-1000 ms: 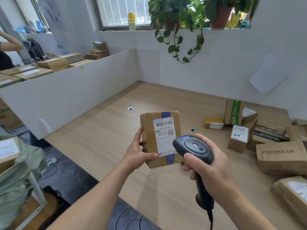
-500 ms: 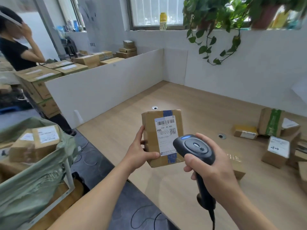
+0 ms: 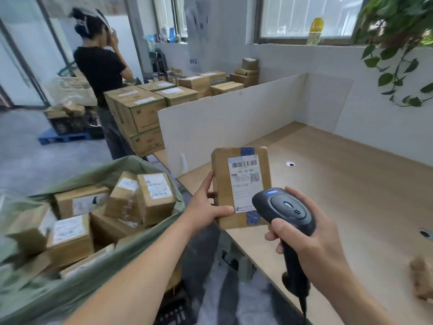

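Observation:
A small brown cardboard parcel with a white barcode label and blue tape is held upright in front of me. My left hand grips its left edge, thumb across the lower front. My right hand grips the handle of a black barcode scanner, whose head with a lit blue light sits just in front of the parcel's lower right corner. The scanner's cable hangs down below my right wrist.
A green sack holding several labelled parcels stands at the lower left. The wooden desk spreads to the right behind a white partition. Stacked cartons and a person in black stand beyond. A plant hangs top right.
My view has turned left: the sack of parcels and the person came into view, the desk's parcels slid out right. Both hands keep parcel and scanner as before.

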Motion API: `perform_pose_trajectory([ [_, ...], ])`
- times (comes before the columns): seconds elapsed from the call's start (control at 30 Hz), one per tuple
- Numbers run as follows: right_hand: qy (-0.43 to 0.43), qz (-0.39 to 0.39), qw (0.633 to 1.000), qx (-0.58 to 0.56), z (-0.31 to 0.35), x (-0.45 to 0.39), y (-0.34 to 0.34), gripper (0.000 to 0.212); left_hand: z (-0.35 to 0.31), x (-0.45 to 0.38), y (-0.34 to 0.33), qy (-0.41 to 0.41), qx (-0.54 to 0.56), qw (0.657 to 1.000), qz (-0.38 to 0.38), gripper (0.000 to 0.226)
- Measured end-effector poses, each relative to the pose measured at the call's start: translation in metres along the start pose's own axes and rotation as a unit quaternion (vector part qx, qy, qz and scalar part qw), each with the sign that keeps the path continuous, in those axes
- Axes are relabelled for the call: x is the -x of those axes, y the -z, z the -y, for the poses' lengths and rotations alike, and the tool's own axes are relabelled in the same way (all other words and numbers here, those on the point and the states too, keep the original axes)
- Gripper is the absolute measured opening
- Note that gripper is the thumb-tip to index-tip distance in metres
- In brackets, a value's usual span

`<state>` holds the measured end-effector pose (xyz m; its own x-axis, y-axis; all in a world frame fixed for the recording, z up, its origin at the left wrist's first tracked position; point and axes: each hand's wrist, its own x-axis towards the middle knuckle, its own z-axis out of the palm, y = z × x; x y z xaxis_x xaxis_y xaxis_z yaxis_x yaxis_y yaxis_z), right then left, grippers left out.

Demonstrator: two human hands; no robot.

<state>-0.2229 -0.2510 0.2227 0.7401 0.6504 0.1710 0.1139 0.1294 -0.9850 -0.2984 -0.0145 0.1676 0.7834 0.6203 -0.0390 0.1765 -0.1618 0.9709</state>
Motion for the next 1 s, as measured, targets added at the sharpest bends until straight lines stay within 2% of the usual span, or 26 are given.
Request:
perform_pose_trajectory([
  [0.17, 0.017, 0.051, 0.999, -0.005, -0.007, -0.031, -0.102, 0.056, 0.015, -0.003, 0.121, 0.018, 0.015, 0.997, -0.069, 0.116],
  [0.27, 0.016, 0.089, 0.996, -0.013, -0.011, -0.045, -0.153, 0.055, 0.023, 0.006, 0.192, 0.03, -0.016, 0.994, -0.109, 0.113],
  [0.4, 0.014, 0.152, 0.988, -0.017, -0.012, -0.057, -0.211, 0.054, 0.045, 0.026, 0.28, 0.074, -0.046, 0.982, -0.169, 0.125],
  [0.53, -0.007, 0.185, 0.982, -0.024, -0.019, -0.065, -0.256, 0.058, 0.068, 0.056, 0.338, 0.12, -0.031, 0.967, -0.221, 0.107],
  [0.63, -0.024, 0.201, 0.979, -0.026, -0.027, -0.07, -0.28, 0.069, 0.086, 0.075, 0.366, 0.155, -0.028, 0.957, -0.245, 0.107],
  [0.73, -0.023, 0.226, 0.974, -0.022, -0.029, -0.074, -0.299, 0.068, 0.101, 0.087, 0.382, 0.181, -0.012, 0.945, -0.272, 0.11],
  [0.8, -0.024, 0.239, 0.971, -0.018, -0.029, -0.076, -0.309, 0.06, 0.111, 0.09, 0.389, 0.2, 0.027, 0.935, -0.292, 0.098],
  [1.0, -0.024, 0.254, 0.967, -0.015, -0.034, -0.084, -0.324, 0.056, 0.123, 0.094, 0.42, 0.262, 0.109, 0.889, -0.36, 0.035],
])
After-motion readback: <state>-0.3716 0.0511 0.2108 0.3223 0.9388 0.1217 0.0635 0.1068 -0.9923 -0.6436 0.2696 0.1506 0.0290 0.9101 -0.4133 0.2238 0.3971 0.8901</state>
